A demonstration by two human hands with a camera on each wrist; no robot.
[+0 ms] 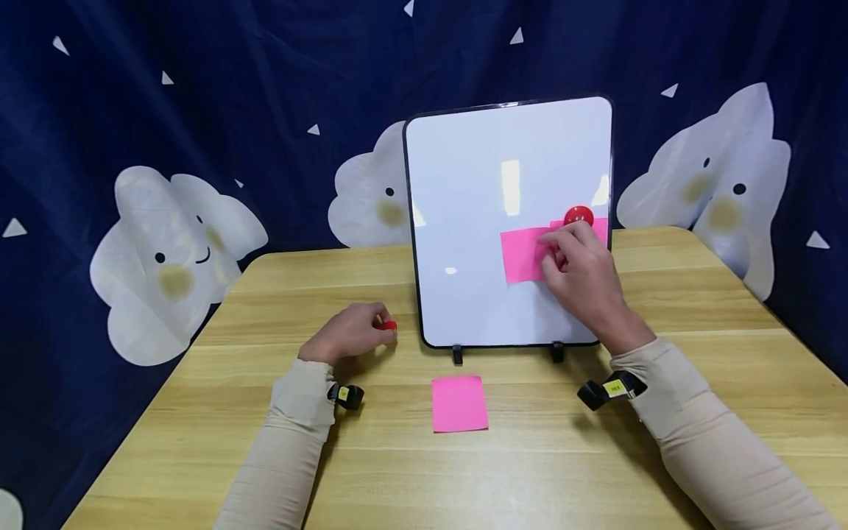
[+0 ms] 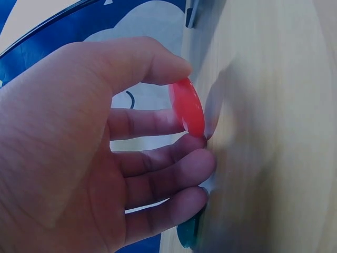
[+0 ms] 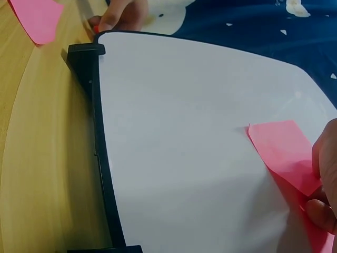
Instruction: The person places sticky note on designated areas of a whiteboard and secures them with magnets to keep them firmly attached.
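Observation:
In the head view my left hand [image 1: 351,331] is low over the table, left of the whiteboard [image 1: 464,280]. Its thumb and fingers pinch a red round magnet [image 2: 188,108], which stands on edge near the tabletop. My right hand [image 1: 583,276] is at the right part of the board and pinches the edge of a pink sticky note [image 3: 281,150] lying against the white surface. Another pink note [image 1: 600,227] is on the board behind that hand, with a red round magnet [image 1: 579,215] on it; the hand partly hides both.
A loose pink sticky note [image 1: 460,404] lies on the wooden table [image 1: 397,471] in front of the board. Small black feet [image 1: 457,355] support the board. A green disc [image 2: 187,233] shows below my left fingers. A dark blue curtain [image 1: 278,88] hangs behind.

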